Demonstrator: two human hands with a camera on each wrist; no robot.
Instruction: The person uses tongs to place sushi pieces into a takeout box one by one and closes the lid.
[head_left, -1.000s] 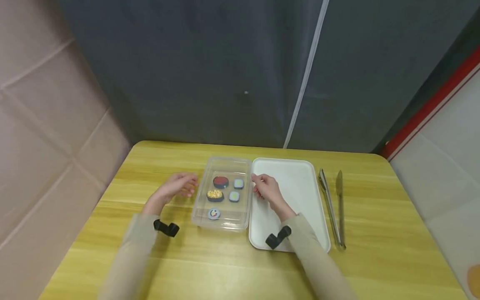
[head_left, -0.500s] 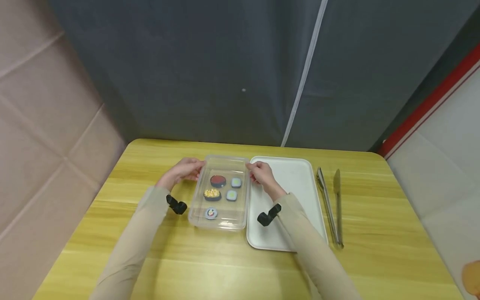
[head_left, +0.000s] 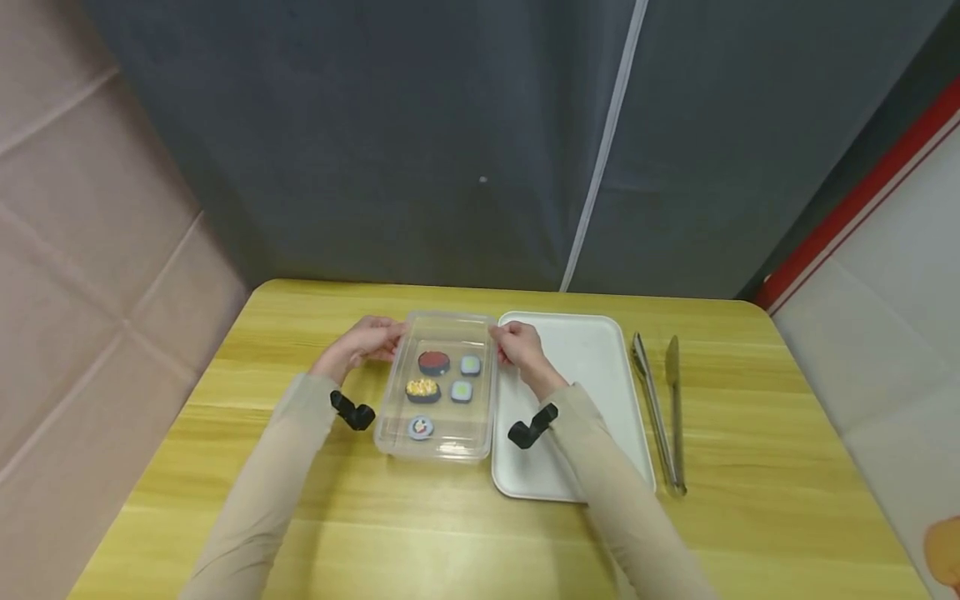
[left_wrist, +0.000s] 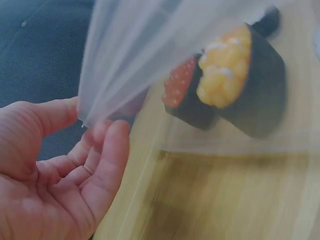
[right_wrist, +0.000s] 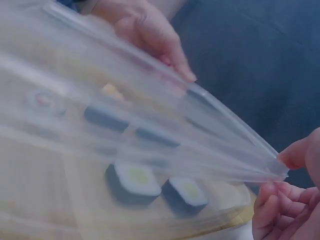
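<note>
now both hands, left hand and right hand, pinch clear lid far corners; long axis runs away from person.

We've got both hands at the far corners of the clear lid, left hand and right hand. Outboard of our left grip it's just bare table, lots of room. Right beside our right grip the white tray sits against the box, and past it the tongs lie flat. Beyond the grip, the dark curtain closes things off.
</note>
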